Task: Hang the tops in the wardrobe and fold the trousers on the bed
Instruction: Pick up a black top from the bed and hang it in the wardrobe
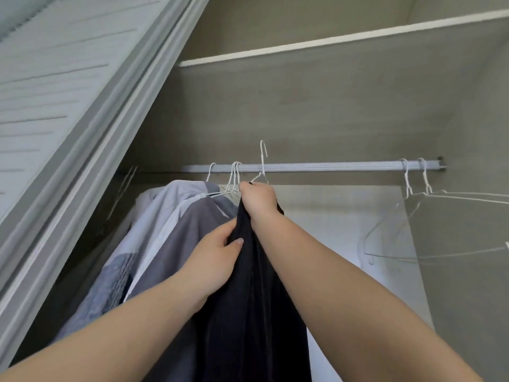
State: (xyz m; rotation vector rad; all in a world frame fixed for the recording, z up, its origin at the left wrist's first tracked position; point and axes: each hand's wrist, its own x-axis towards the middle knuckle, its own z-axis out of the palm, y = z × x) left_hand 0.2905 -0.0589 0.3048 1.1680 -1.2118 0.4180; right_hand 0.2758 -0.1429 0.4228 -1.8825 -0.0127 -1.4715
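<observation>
Person, head-worn view: two forearms and two hands visible, both bare from the lower frame edge to the fingertips. No sleeve, cuff or glove shows on either arm. Left hand [217, 255]: thumb visible with a short, rounded nail of pale, glossy finish; no ring, watch or band at the wrist. Right hand [259, 198]: seen from the back, knuckles rounded, fingers hidden from this angle; wrist likewise unadorned. Forearms smooth, without markings, tattoos or jewellery in view.

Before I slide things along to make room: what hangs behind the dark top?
Behind the dark top, a grey shirt and pale blue shirts hang on the rail; anything further back is covered.
</observation>
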